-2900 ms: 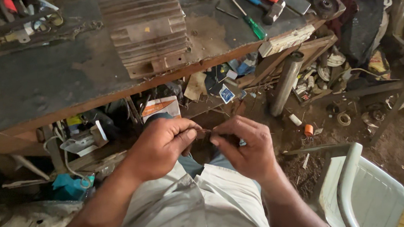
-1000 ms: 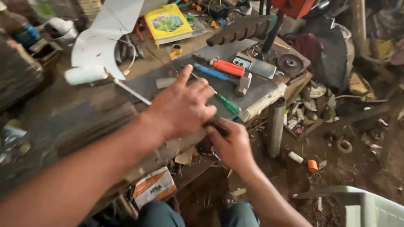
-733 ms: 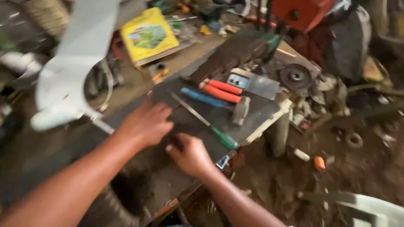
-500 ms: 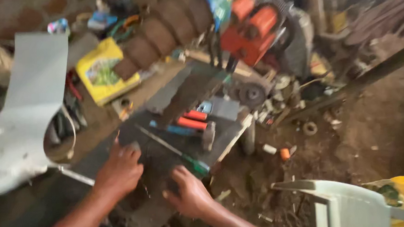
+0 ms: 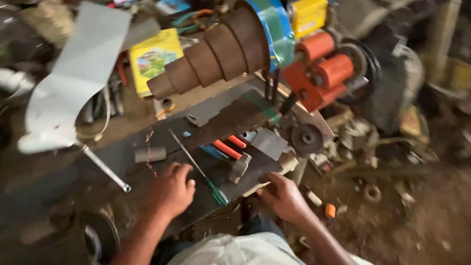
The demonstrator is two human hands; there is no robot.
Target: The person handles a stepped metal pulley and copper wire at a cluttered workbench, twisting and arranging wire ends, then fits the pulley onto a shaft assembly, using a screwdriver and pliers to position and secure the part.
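My left hand [image 5: 170,192] rests knuckles-up on the dark workbench [image 5: 113,160], fingers curled, with nothing visible in it. Just to its right lies a green-handled screwdriver [image 5: 216,192], its thin shaft running up and left. My right hand [image 5: 283,197] is closed at the bench's front right edge; anything inside it is hidden. Red-handled pliers [image 5: 230,149] and a small hammer head [image 5: 239,167] lie between the hands and the back of the bench. A short grey cylinder [image 5: 150,154] sits above my left hand.
A brown stepped cone pulley [image 5: 215,53] with a blue-green rim juts over the bench. Beside it stand an orange machine [image 5: 318,71], a yellow box [image 5: 154,59], a grey fan blade [image 5: 76,71] and a grinding disc [image 5: 307,138]. Scrap litters the dirt floor [image 5: 411,214] at right.
My hands have left my lap and come up to the bench, the left one settling flat beside the screwdriver. The view has swung toward the back of the bench, bringing in the pulley and the orange machine.
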